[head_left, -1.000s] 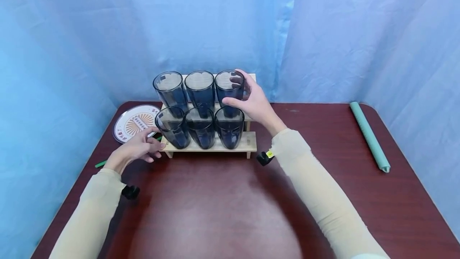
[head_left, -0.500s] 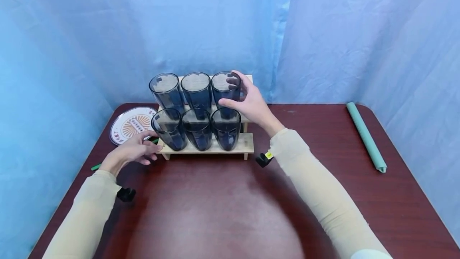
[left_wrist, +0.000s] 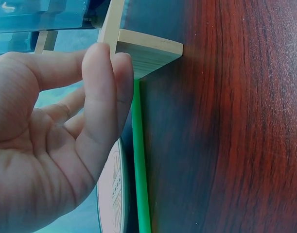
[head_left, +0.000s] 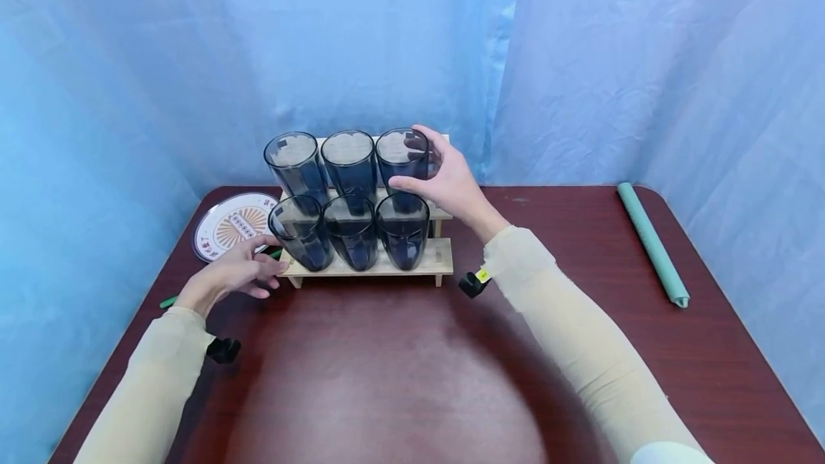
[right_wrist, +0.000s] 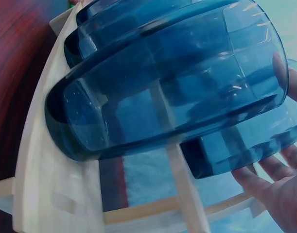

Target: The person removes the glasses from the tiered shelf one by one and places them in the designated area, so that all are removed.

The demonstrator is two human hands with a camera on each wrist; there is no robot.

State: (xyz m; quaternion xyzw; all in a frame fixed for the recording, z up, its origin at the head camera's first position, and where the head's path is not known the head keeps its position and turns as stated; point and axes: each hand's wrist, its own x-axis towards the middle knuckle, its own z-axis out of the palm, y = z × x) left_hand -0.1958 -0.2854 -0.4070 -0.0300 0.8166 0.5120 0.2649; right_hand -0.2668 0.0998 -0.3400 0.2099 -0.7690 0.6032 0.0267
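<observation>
A two-tier wooden rack (head_left: 440, 255) bears several dark, tinted glasses, three in front and three behind. My right hand (head_left: 456, 188) is curved round the back right glass (head_left: 396, 172), thumb at the front and fingers round the far side. In the right wrist view its fingertips lie along that glass, partly behind the front right glass (right_wrist: 133, 92). At the rack's left end, my left hand (head_left: 232, 274) pinches the lower shelf's edge between thumb and fingers. The left wrist view shows those fingertips right at the shelf end (left_wrist: 112, 29), above a wooden foot (left_wrist: 150, 48).
A patterned round plate (head_left: 222, 224) lies on the dark red table (head_left: 380, 371) left of the rack, with a thin green stick (left_wrist: 141, 179) beside it. A rolled green sheet (head_left: 654, 245) lies at the right. Blue curtains (head_left: 387, 34) hang close behind the table.
The whole scene has slid slightly left in the head view. Both hands keep their places on the rack and the back right glass.
</observation>
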